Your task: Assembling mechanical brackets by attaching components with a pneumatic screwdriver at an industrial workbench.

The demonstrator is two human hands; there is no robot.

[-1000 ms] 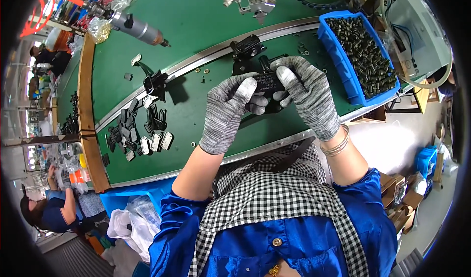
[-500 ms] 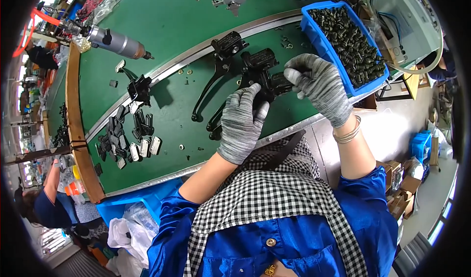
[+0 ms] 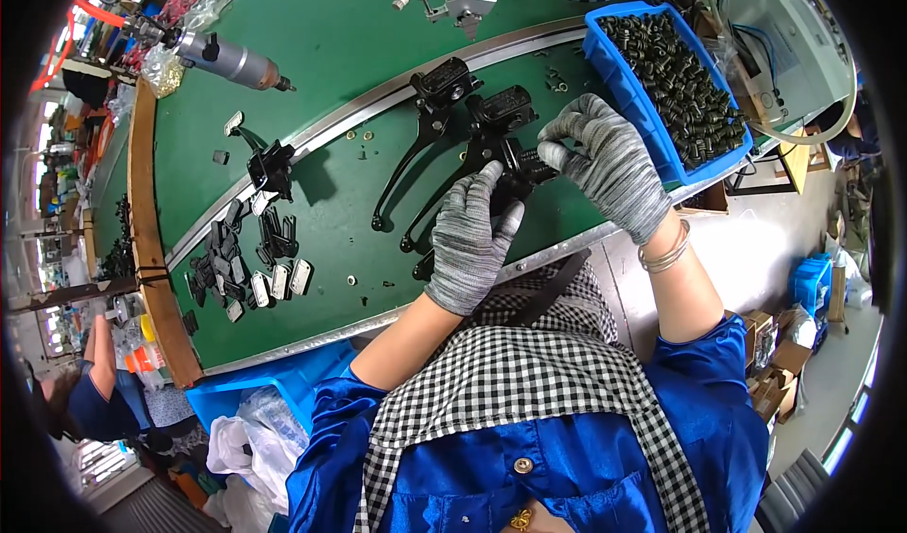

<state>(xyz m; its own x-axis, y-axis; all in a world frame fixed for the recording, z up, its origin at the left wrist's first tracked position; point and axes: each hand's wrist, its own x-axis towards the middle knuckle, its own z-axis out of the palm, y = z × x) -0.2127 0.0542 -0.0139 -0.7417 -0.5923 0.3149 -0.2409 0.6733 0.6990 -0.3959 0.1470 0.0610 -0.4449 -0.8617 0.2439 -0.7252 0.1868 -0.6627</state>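
Observation:
Grey striped knit gloves cover both my hands. My left hand (image 3: 470,240) grips a black brake lever assembly (image 3: 513,185) near the table's front edge, its lever partly under my fingers. At the right end of this assembly is a ribbed black part (image 3: 536,164). Beside that end is my right hand (image 3: 607,166), thumb and fingers curled together; whatever sits between the fingertips is too small to make out. Two more brake lever assemblies lie just beyond, one with its reservoir (image 3: 444,81) farther left and one with its reservoir (image 3: 503,106) closer to my hands.
A blue bin (image 3: 612,79) of small dark springs stands at the right. A pneumatic screwdriver (image 3: 227,60) hangs at the left. Black clamp pieces (image 3: 227,268) lie piled near another black assembly (image 3: 271,169). A metal rail (image 3: 364,108) crosses the green table. A person (image 3: 90,391) is at far left.
My right hand has shifted slightly left, toward the end of the held assembly, and its lower fingers have curled in. The left hand keeps its grip.

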